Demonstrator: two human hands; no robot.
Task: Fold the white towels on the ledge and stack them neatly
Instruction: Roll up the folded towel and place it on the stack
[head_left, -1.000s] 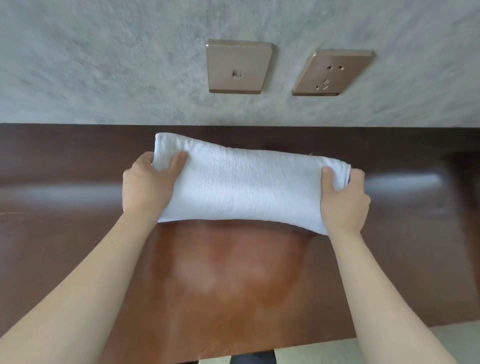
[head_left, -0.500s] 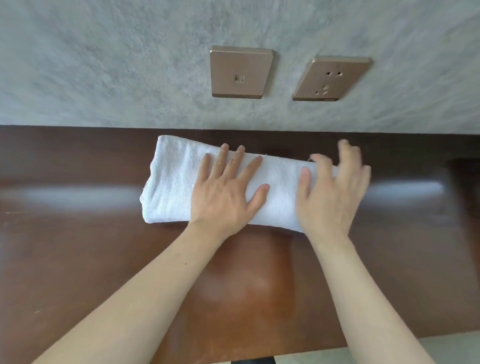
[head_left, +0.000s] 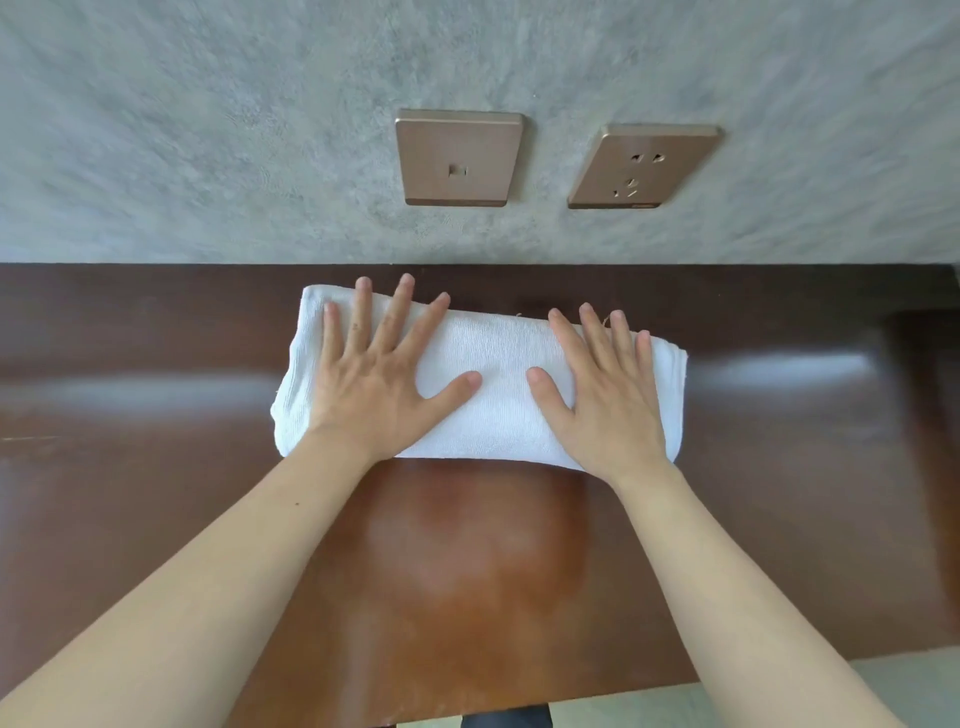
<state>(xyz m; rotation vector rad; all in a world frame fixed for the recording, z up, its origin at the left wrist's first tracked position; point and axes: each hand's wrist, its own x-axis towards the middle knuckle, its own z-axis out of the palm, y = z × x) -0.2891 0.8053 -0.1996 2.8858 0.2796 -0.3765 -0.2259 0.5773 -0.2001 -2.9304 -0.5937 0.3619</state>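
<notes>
Both hands, left hand (head_left: 379, 400) and right hand (head_left: 605, 402), press flat with fingers spread wide on the folded white towel (head_left: 493, 395), whose long axis runs left-right across mid-frame.

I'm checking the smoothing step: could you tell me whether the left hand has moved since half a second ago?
Yes. The left hand slid leftward along the towel, away from the wall switch.

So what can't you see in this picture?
Head view only:
- How many layers the white towel has: left hand and right hand lie flat on it.
- Other towels or a stack: none in frame.
- The dark thing at the bottom edge: cut off.
</notes>
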